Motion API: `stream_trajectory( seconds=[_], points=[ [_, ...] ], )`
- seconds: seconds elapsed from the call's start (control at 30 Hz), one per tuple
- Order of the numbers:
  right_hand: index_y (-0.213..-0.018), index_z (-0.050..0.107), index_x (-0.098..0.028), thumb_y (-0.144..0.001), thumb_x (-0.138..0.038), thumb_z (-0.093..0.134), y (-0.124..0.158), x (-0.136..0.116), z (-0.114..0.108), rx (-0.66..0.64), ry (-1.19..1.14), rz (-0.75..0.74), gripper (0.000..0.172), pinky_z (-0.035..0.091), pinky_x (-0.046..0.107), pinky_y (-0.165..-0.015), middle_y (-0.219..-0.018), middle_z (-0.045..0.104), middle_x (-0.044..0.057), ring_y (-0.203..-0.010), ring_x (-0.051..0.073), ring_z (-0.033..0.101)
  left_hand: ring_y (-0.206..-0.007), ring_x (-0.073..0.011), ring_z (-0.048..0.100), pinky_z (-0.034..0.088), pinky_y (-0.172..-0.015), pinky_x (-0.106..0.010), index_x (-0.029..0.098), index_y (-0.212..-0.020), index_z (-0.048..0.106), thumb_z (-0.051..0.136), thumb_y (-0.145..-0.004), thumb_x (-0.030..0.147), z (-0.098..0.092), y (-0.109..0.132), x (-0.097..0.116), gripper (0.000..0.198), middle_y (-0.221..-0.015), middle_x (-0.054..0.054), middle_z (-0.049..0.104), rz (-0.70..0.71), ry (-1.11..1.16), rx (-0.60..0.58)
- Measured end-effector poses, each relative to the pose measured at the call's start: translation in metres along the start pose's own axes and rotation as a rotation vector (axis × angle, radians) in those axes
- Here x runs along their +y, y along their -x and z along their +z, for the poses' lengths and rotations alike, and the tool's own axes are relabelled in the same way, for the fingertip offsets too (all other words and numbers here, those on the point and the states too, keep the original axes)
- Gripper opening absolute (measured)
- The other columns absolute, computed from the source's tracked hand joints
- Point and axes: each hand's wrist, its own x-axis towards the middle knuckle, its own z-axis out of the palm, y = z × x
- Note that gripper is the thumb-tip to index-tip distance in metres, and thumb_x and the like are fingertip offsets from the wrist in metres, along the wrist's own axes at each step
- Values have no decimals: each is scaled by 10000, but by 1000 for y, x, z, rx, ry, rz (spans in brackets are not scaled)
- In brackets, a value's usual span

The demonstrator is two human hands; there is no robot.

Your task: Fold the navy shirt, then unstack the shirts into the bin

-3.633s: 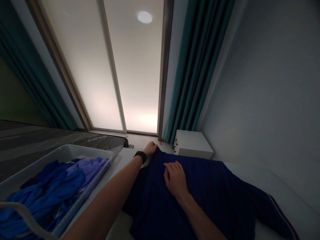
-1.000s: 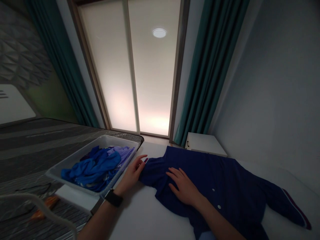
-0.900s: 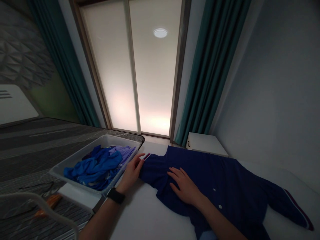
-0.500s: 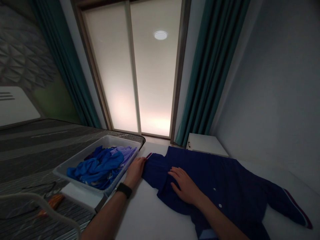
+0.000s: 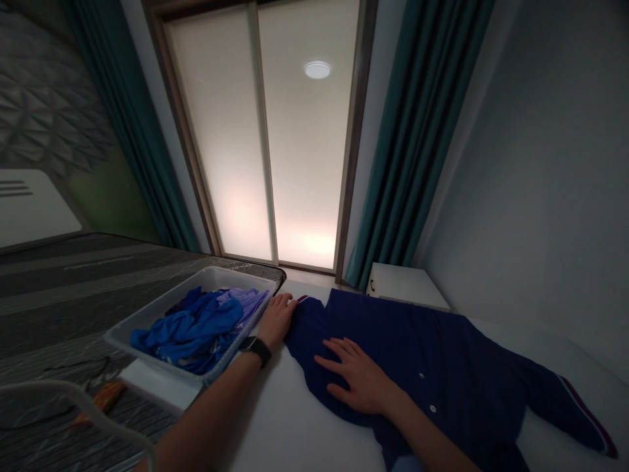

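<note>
A dark blue shirt [image 5: 452,367] with white buttons and striped cuffs lies spread on a white surface [image 5: 289,419]. At the end of its left-hand sleeve, my left hand [image 5: 276,321] has its fingers closed at the cuff, with the wrist in a black watch. My right hand [image 5: 361,380] rests flat on the shirt near the base of that sleeve, fingers spread. The other sleeve stretches out to the right. Part of the shirt's lower front is hidden under my right forearm, and a pale blue patch shows at the bottom edge.
A translucent plastic bin [image 5: 120,337] of crumpled blue and purple clothes [image 5: 196,324] stands left of my left hand. Beyond the shirt is a white cabinet [image 5: 410,285]. A pale curved tube [image 5: 83,400] crosses the lower left, near an orange item [image 5: 105,396].
My left hand has moved slightly up and right, and the cuff has shifted with it. My right hand has slid a little left and down, its fingers spreading wider and the sleeve fabric lying flatter.
</note>
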Motion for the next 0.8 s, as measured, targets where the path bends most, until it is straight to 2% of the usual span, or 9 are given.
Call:
stream_trajectory(
  seconds=[0.13,0.23,0.33,0.43,0.6,0.8],
  points=[
    [-1439,357,-363,-896,-479,470,0,2,4,-12,8,0,566,89,456,-1171,-1559,253,1,-1433,226,189,-1224,-256,454,337,-1068,-426,183,-1302,499,368,-953,197,-6,19,35,373,-1287,-119,531,110,32,52],
    [-1488,271,-269,-887,-509,467,-1,5,7,-28,21,-3,676,65,434,-1180,-1558,251,44,-1439,226,170,-1329,-253,379,326,-1102,-433,188,-1433,351,383,-963,323,0,46,49,489,-1432,-115,439,199,43,-51],
    [-1510,193,-205,-883,-525,462,-1,8,9,-47,37,-19,753,45,422,-1186,-1572,195,61,-1446,229,136,-1378,-266,330,304,-1124,-448,163,-1471,292,370,-960,460,8,69,43,596,-1496,-134,369,167,-1,-203],
    [-1516,153,-199,-885,-540,452,0,11,10,-63,46,-40,777,29,425,-1186,-1581,149,58,-1451,231,107,-1406,-273,288,248,-1151,-467,199,-1480,292,358,-942,556,8,75,29,649,-1526,-111,327,185,-43,-303],
    [-1517,139,-219,-884,-537,459,1,10,8,-75,56,-50,777,13,436,-1183,-1586,119,53,-1454,235,79,-1430,-275,223,210,-1159,-483,264,-1497,243,389,-923,588,-4,69,10,675,-1563,-85,217,294,-36,-387],
    [-1512,175,-245,-899,-514,438,4,7,7,-60,44,-4,719,26,445,-1182,-1589,103,36,-1457,224,60,-1435,-291,195,195,-1158,-504,294,-1502,212,421,-910,591,-11,66,3,694,-1571,-70,187,318,-35,-419]
  ],
)
